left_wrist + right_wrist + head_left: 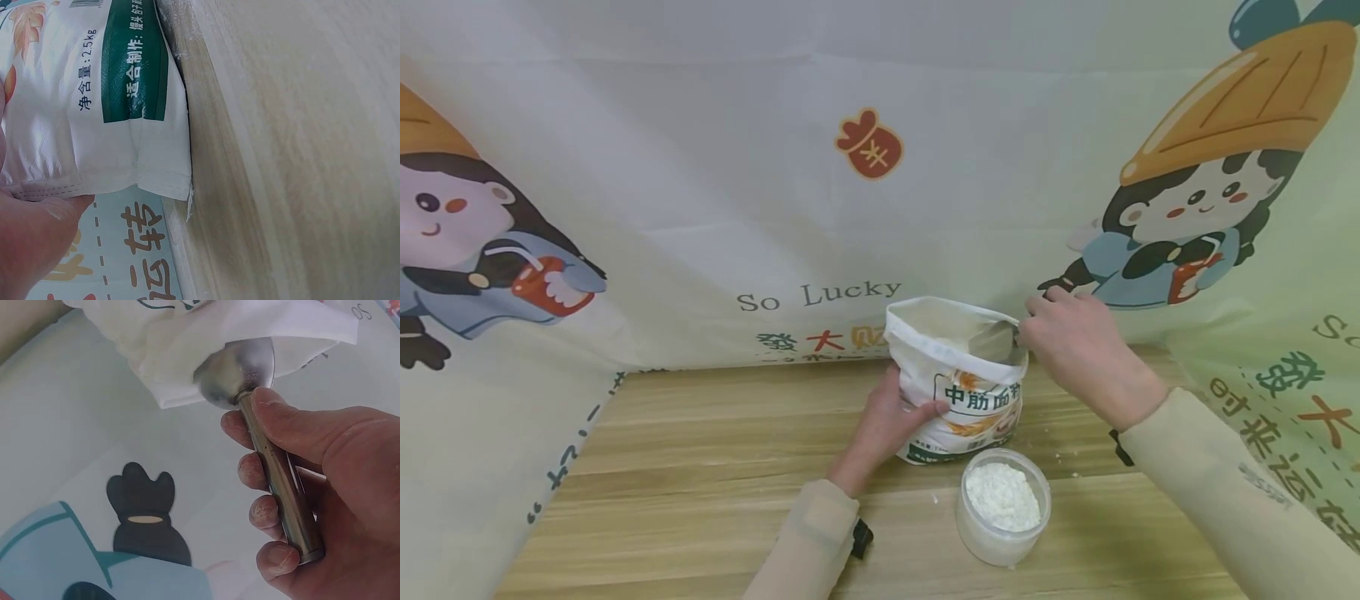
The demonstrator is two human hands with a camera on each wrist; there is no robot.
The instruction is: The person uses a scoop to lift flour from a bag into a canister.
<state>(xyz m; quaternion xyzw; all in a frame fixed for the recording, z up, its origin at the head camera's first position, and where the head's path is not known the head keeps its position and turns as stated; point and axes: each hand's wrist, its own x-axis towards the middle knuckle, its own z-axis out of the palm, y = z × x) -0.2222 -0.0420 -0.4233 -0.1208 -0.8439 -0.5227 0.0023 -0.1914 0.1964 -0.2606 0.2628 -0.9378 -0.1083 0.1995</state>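
Observation:
A white flour bag (958, 396) with its rim folded outward stands open-mouthed on the table. My left hand (895, 417) grips its left side, thumb across the front; in the left wrist view the thumb (47, 234) lies by the bag's seam and the other fingers are mostly hidden. My right hand (1067, 333) holds a metal scoop (278, 469) by its handle, fingers curled round it. The scoop's rounded bowl is at the bag's mouth, partly inside the rim. In front of the bag stands a clear round tub (1000, 546) heaped with white flour (1002, 497).
The wood-grain table (722, 467) carries a few white specks right of the bag. A printed cloth (715, 167) with cartoon figures hangs close behind the bag and along both sides.

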